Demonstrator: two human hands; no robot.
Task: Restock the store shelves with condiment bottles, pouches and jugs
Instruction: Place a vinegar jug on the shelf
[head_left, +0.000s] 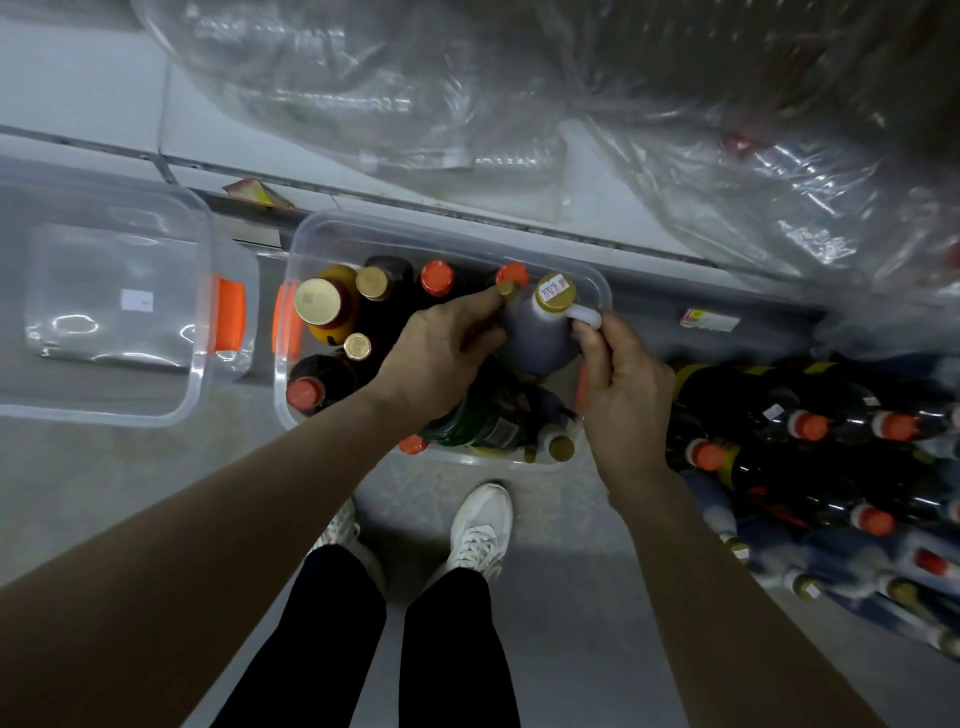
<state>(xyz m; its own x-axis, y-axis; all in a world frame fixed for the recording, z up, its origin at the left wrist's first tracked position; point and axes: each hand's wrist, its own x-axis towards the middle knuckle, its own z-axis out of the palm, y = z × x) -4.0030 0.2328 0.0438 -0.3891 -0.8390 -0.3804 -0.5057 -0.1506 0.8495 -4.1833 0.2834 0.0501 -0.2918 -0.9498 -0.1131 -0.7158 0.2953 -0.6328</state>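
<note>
Looking straight down through the head camera, the person stands over a clear bin (395, 228) with orange latches, set on the grey floor (104, 467) at the middle of the view. The left hand (441, 358) pinches the top of a small gold-capped bottle (508, 290) at the bin's 12 o'clock edge. The right hand (623, 400), just beside it, is curled round the white handle of a dark jug (540, 338) with a price sticker on its gold lid. Both items sit inside the bin, and I cannot tell whether either is lifted yet.

I'd put the job somewhere in the middle. The bin holds a good many bottles waiting to go out, while at 3 to 4 o'clock rows of red-capped bottles (805, 426) lie ranked on what looks like a low shelf. At 9 o'clock a second tub (78, 415) looks emptied. Plastic-wrapped bundles (675, 156) crowd 12 to 2 o'clock. White sneakers (480, 530) show at 6 o'clock.
</note>
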